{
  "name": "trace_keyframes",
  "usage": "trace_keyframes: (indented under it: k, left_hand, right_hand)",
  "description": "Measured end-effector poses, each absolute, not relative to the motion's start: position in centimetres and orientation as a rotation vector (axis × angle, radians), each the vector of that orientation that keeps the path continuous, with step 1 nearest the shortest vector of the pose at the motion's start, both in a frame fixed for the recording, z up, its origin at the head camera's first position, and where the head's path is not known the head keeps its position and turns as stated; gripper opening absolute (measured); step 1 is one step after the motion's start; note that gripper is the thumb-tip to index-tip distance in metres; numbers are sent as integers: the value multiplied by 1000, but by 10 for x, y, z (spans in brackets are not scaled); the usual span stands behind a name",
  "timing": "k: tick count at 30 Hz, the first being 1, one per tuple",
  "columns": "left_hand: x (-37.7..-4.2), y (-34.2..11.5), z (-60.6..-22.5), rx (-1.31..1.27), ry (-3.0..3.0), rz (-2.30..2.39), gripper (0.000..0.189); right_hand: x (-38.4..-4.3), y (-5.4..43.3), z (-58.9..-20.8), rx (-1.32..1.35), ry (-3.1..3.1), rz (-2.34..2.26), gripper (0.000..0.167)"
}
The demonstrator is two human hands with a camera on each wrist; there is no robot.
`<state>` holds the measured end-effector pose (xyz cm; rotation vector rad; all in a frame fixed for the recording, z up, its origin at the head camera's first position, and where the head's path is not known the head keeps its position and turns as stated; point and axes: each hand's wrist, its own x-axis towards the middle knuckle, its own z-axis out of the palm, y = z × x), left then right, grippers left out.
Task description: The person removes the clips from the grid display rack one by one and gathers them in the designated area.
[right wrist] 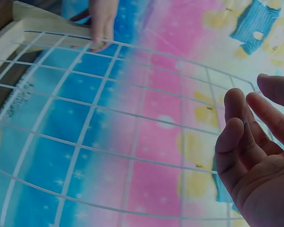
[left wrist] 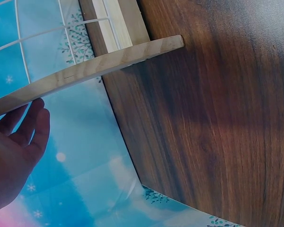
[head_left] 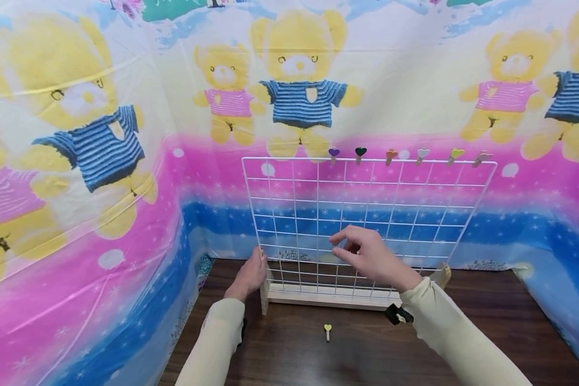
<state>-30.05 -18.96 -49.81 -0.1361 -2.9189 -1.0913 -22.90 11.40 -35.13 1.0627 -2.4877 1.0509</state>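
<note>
A white wire grid rack [head_left: 318, 187] stands upright on a wooden base [head_left: 328, 298]. My left hand [head_left: 247, 276] holds its left edge by the wooden side piece [left wrist: 109, 57]; in the left wrist view the fingertips meet the wood. In front of the grid, my right hand [head_left: 373, 256] is raised with fingers loosely bent and nothing between them. The right wrist view shows its thumb apart from the fingers. Several heart clothespins, among them a purple one [head_left: 334, 153] and a white one [head_left: 423, 154], are clipped along the top wire, from the middle to the right corner.
On the brown wooden table [head_left: 289, 359], a yellow heart clothespin [head_left: 327, 331] lies in front of the base. A cloth [head_left: 400, 80] printed with teddy bears hangs behind the rack and along the left side. The right wooden foot [head_left: 443, 273] is partly behind my right forearm.
</note>
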Motion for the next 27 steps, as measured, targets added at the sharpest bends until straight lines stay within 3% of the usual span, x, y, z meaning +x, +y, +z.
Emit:
trace_keyframes:
  k: [27]
  left_hand:
    - [-300,-189,-498,-123,-2920,-1093,30]
  right_hand:
    - [-244,119,-285,960,-2408,1078,22]
